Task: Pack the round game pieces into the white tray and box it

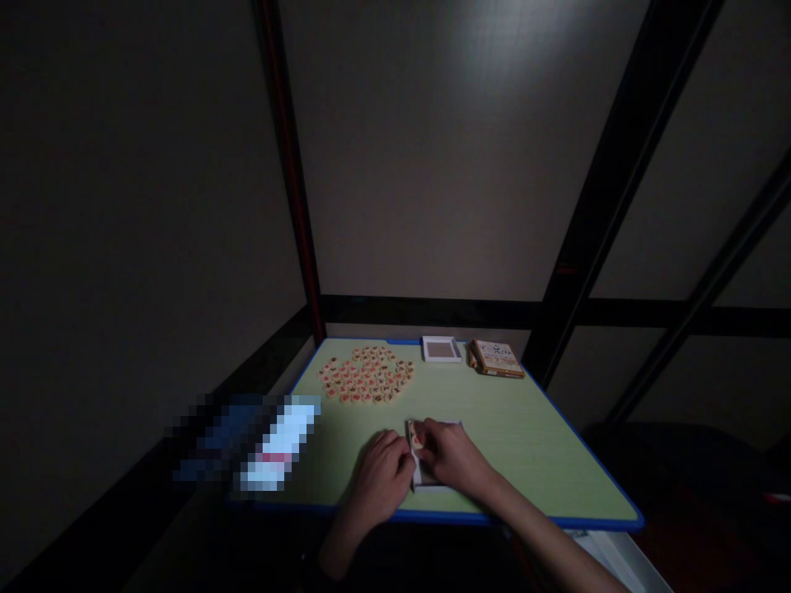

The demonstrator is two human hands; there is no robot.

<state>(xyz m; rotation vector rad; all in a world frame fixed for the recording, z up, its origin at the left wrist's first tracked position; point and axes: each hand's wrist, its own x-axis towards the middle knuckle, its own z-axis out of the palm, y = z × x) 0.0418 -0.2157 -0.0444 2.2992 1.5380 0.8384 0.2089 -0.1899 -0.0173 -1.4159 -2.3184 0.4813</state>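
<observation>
A shallow white box [424,478] lies in front of me near the table's front edge, its right part hidden by my hand. My left hand [383,471] is closed at the box's left wall, fingers curled against its edge. Over the box, my right hand [454,453] pinches a round, pale Chinese chess piece [416,441] with a red mark, near the upper left corner. Farther back on the left, many similar chess pieces [367,380] lie flat in a loose group, marked in red and dark characters.
The pale green table [512,445] has a blue rim. At its back stand an open white box lid or tray [441,350] and orange-brown printed boxes [498,359]. A blurred bright patch [281,445] covers the left edge. Walls close in behind and left.
</observation>
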